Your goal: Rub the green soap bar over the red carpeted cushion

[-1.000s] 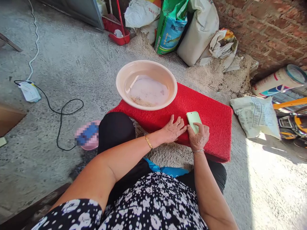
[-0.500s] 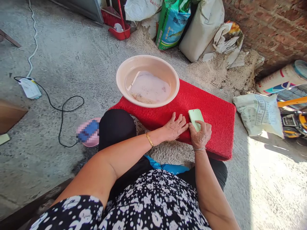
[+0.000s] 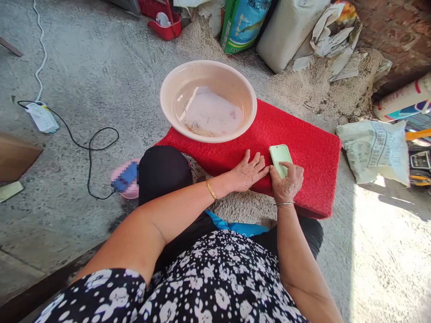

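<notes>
Item one: pale green phone-shaped object (image 3: 279, 153), lying flat on a red cloth-covered bench (image 3: 313, 157); near end hidden under the right hand.

Right hand (image 3: 288, 180): fingers curled over that near end, thumb at its left edge; whether it grips or merely presses, cannot tell. Plain silver-toned bangle at the wrist.

Left hand (image 3: 249, 172): empty, fingers spread, palm down on the cloth beside the object, one fingertip at the right thumb. Gold-toned bracelet.

Chief obstruction: large pale pink basin (image 3: 248, 96), taking up the bench's far left end, holding water and whitish, speckled matter.

Floor, left: white power strip (image 3: 43, 117) with black cable (image 3: 90, 152); cardboard box (image 3: 18, 156); pink bowl (image 3: 130, 194), partly hidden by the left knee (image 3: 164, 175), contents blurred.

Floor, beyond: red dustpan (image 3: 171, 31); green-and-blue sack (image 3: 243, 27); upright whitish sack (image 3: 291, 36); spilled grain-like matter (image 3: 310, 89).

Right: printed sack (image 3: 373, 152), near the bench's end; tilted bucket (image 3: 402, 103) below a brick wall (image 3: 397, 31).
</notes>
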